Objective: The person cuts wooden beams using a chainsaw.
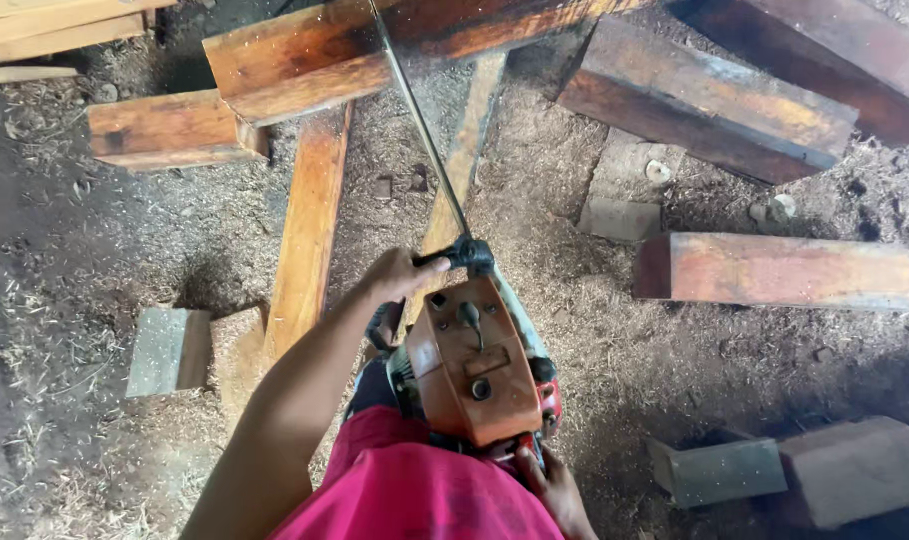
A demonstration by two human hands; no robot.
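sawdust floor [595, 330] takes up most of the view, loose and fluffy, packed dark toward the left edge. on it lie heavy reddish timber beams, rough-sawn with dark weathered patches: one big beam [305, 55] crosses the top and sits on a shorter one [165, 130], a thick slanted one [705, 105] is upper right, and another [805, 272] lies flat on the right. two narrower planks [310, 225] run from under the big beam down toward the person. some grey blocky offcuts [170, 350] are scattered around low left and low right.

then the chainsaw [475, 360], orange boxy body, scuffed, held close against the pink shirt [415, 490]. its bar [420, 125] is a long thin strip pointing straight away from the body, slightly left, and the tip end reaches the big beam up top. so the long axis runs from the grip up to that beam, which lies dead ahead of the hands.

left hand [400, 275] is out front, fingers wrapped closed round the front handle right where the bar starts, so it's the nearer one to the wood. right hand [555, 490] is tucked low at the rear of the saw; it looks curled on the back grip but it's mostly hidden, can't really tell.
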